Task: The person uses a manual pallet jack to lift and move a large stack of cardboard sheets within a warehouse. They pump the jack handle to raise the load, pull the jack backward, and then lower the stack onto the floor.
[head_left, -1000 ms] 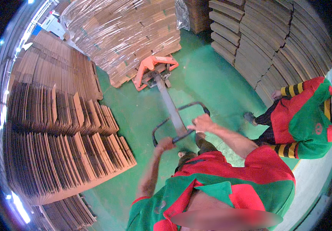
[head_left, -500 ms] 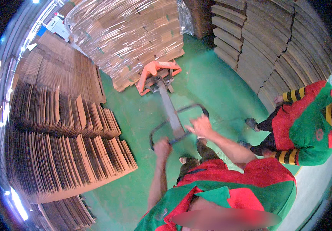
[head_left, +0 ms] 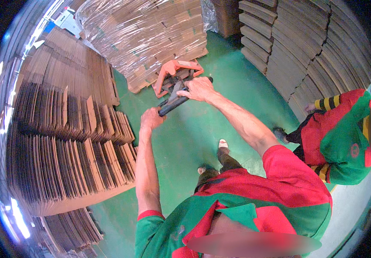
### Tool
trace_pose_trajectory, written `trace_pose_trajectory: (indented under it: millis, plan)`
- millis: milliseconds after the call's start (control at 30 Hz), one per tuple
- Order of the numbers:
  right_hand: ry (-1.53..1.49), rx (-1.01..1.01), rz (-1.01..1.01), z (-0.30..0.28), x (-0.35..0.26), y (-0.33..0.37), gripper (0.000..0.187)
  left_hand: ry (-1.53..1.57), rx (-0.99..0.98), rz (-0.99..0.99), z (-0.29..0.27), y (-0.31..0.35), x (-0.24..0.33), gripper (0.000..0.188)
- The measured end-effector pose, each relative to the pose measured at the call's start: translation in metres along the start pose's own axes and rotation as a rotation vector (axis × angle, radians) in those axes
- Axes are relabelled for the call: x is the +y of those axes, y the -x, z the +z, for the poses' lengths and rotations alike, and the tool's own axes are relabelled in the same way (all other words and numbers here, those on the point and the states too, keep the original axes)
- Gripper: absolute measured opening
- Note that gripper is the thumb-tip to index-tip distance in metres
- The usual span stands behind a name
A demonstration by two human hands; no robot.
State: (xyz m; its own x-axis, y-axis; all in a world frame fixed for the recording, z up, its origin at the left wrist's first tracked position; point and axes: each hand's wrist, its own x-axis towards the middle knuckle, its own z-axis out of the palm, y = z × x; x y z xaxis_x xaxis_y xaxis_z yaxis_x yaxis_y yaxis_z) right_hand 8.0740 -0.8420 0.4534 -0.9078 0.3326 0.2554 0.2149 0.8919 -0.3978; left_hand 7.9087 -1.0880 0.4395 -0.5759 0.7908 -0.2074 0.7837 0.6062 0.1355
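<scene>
Both my arms reach forward to the black loop handle (head_left: pixel 174 105) of an orange pallet jack (head_left: pixel 172 68). My left hand (head_left: pixel 152 118) is closed round the handle's left end. Toward the right end, my right hand (head_left: pixel 199 89) wraps over the bar. The handle stands steeply and looks foreshortened, hiding much of its grey shaft. Behind the jack's orange body rises a tall load of cardboard boxes (head_left: pixel 146 41) wrapped in clear film. The jack's forks are out of sight.
At my left, stacks of flat cardboard sheets (head_left: pixel 69 167) stand close by. Tall piles of cardboard (head_left: pixel 299 47) line the right side. A co-worker (head_left: pixel 344 137) in red and green stands at my right. The floor (head_left: pixel 181 150) is green.
The handle has swung up and away from me, toward the wrapped load. My hands have moved forward with it, and my arms are now stretched out.
</scene>
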Motion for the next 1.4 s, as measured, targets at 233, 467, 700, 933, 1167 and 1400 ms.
trace_pose_trajectory:
  millis: [233, 467, 700, 933, 1167, 1400]
  plan:
    - [0.167, -0.570, 0.091, 0.088, 0.007, 0.222, 0.081, 0.066, -0.229, -0.048, 0.230, 0.132, 0.081, 0.023]
    - [0.040, -0.443, -0.064, 0.041, 0.036, 0.103, 0.074, 0.171, -0.412, 0.242, 0.108, 0.034, 0.013, 0.048]
    - [0.049, 0.017, -0.035, 0.000, 0.008, 0.033, 0.070, -0.027, 0.183, -0.060, 0.036, 0.016, 0.029, 0.033]
    - [0.014, -0.510, 0.055, 0.081, 0.027, 0.223, 0.072, 0.010, -0.286, -0.035, 0.229, 0.120, 0.080, 0.035]
    - [-0.045, -0.203, -0.108, -0.004, 0.039, 0.042, 0.069, 0.112, -0.054, 0.199, 0.047, 0.010, 0.006, 0.037]
    - [0.117, 0.216, -0.053, 0.013, 0.018, 0.051, 0.063, -0.145, 0.460, 0.022, 0.047, 0.037, 0.043, 0.017]
